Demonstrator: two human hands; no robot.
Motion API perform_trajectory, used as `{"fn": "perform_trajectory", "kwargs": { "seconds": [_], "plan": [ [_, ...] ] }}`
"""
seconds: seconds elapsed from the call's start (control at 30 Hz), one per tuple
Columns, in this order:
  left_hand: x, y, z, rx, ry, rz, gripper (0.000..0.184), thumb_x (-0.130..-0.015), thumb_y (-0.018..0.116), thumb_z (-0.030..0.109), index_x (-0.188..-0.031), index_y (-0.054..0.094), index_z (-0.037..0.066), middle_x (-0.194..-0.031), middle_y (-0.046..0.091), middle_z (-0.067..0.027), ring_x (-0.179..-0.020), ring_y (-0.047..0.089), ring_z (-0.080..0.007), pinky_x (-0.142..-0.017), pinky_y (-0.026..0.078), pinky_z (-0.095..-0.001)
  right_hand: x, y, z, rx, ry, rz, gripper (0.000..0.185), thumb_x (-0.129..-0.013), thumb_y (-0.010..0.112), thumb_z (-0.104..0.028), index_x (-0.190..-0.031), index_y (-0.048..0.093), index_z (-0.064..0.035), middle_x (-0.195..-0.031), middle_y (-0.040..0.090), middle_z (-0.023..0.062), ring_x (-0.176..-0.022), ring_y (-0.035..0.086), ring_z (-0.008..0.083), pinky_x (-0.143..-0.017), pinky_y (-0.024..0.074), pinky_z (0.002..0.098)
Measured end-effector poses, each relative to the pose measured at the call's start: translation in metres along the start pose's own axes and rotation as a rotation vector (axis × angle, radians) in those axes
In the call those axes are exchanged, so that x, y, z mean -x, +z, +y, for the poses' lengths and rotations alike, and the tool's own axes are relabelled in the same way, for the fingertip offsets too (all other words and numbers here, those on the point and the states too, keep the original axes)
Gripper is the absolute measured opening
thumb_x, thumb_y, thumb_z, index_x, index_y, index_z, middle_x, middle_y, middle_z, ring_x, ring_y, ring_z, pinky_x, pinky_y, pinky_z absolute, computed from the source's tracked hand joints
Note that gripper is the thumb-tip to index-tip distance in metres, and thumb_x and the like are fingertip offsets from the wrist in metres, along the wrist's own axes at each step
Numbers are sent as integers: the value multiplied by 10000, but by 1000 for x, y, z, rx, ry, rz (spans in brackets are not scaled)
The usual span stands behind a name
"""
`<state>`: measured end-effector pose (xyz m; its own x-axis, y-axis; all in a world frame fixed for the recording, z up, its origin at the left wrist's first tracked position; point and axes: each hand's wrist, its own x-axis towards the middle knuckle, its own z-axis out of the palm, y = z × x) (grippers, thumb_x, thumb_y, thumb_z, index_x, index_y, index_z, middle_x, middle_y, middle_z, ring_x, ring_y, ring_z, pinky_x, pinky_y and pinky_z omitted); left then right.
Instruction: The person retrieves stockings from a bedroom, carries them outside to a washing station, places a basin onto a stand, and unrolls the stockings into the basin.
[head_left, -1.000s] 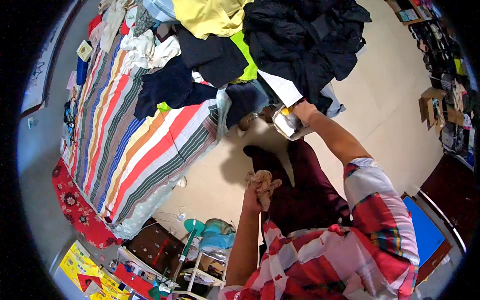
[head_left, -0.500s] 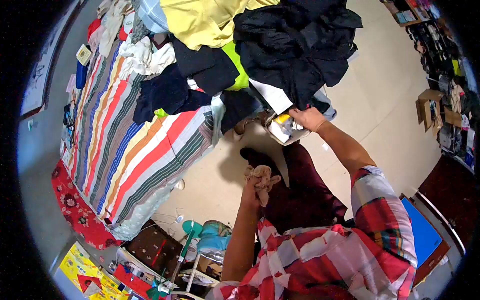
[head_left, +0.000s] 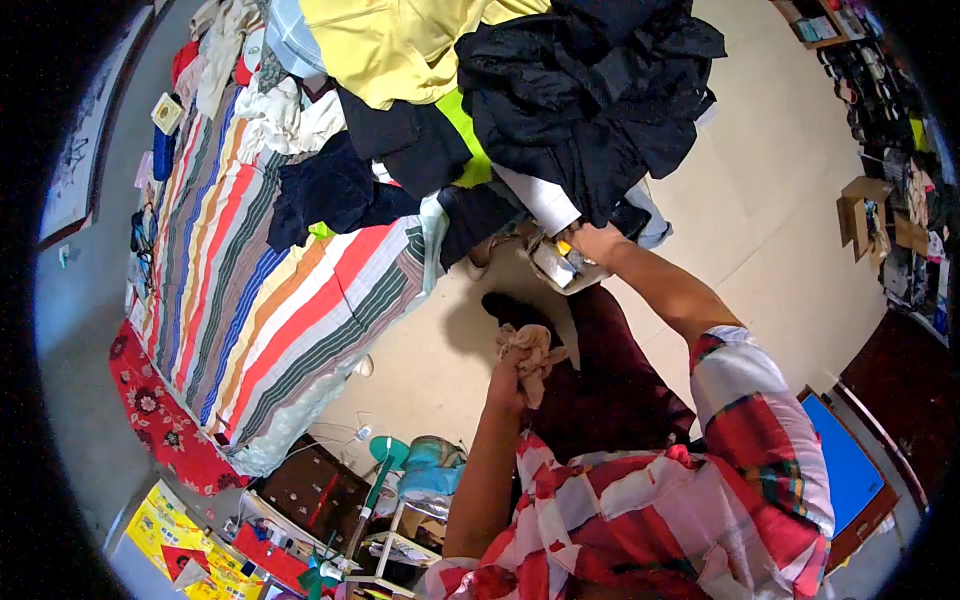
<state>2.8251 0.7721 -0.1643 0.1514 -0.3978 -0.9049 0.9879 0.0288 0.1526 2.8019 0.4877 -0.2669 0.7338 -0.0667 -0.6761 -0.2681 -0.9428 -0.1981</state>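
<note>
Low in the middle, my left hand (head_left: 508,382) is closed round a crumpled beige cloth (head_left: 533,355), held over my dark maroon trousers (head_left: 620,370). Further up, my right hand (head_left: 598,244) reaches to a small light-coloured container (head_left: 577,288) with white and yellow things inside. Its fingertips are down among these things and partly hidden, so I cannot see whether they grip anything. A pile of black clothing (head_left: 590,100) hangs just above that hand, and a white piece (head_left: 540,200) pokes out beneath it.
To the left lies a bed with a striped sheet (head_left: 270,320), piled with a yellow garment (head_left: 390,45), dark clothes (head_left: 330,185) and white cloth (head_left: 285,120). A green fan (head_left: 385,455) and a white rack (head_left: 390,545) stand at the lower left. An open cardboard box (head_left: 862,215) sits far right.
My right hand has shifted slightly left and down, deeper over the container. My left hand, with the beige cloth, has moved a little to the right.
</note>
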Motion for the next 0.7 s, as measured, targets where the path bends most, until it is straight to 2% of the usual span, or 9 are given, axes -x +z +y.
{"fn": "perform_trajectory", "kwargs": {
  "seconds": [0.1,0.17,0.2,0.23,0.27,0.43,0.5,0.6,0.7],
  "plan": [
    [-13,-15,0,58,-32,-85,276,-766,533,103,-1028,529,14,-916,601,-110,-793,610,-221,-664,527,-322,23,-1,13,113,-137,79,307,-809,485,-97,-1115,506,-120,-1129,565,131,-803,650,256,-627,539,380],
    [-5,-3,10,17,-81,-77,325,-794,587,154,-1081,442,117,-913,540,-71,-857,593,-281,-883,458,-515,40,-11,14,35,-157,188,281,-806,483,-106,-1085,507,-131,-1143,556,135,-739,652,266,-580,531,373],
    [-4,2,11,20,-83,-78,325,-794,587,154,-1081,442,117,-913,540,-71,-857,593,-281,-883,458,-515,45,-14,15,-47,-182,299,256,-803,480,-115,-1056,508,-141,-1158,547,140,-674,653,276,-533,524,366],
    [-4,6,12,27,-62,-81,276,-797,583,155,-1040,465,97,-906,542,-69,-845,592,-276,-885,459,-500,46,-15,18,-13,-184,325,236,-795,489,-124,-1028,511,-156,-1026,600,131,-619,644,267,-484,507,355],
    [-4,10,14,33,-40,-83,232,-800,579,156,-998,488,78,-899,543,-67,-834,591,-271,-887,461,-486,48,-15,20,-13,-185,323,236,-795,489,-124,-1028,511,-156,-1026,600,131,-619,644,267,-484,507,355],
    [-18,1,10,2,-60,-97,188,-802,569,159,-958,516,69,-911,553,-70,-822,591,-253,-866,472,-458,65,-19,21,-251,-146,517,269,-783,500,-106,-1048,508,-153,-680,595,78,-627,621,263,-518,495,370],
    [-23,-3,10,-57,-20,-168,208,-805,574,171,-974,518,63,-919,560,-73,-830,594,-251,-855,475,-448,67,-18,23,-269,-129,510,275,-776,507,-100,-1045,509,-152,-726,601,73,-639,617,269,-524,492,376],
    [-23,-5,20,-13,-55,-121,311,-764,515,91,-1063,508,1,-938,591,-120,-831,605,-234,-715,514,-335,72,-15,24,-282,-125,532,287,-759,524,-87,-1038,512,-150,-832,601,63,-654,612,279,-535,492,379],
    [-17,-1,30,-55,-140,-173,306,-760,520,97,-1054,513,11,-928,593,-109,-807,604,-228,-665,513,-329,81,-17,24,-273,-132,539,293,-752,521,-64,-1034,503,-141,-975,571,46,-709,617,273,-580,507,367]
  ]
}}
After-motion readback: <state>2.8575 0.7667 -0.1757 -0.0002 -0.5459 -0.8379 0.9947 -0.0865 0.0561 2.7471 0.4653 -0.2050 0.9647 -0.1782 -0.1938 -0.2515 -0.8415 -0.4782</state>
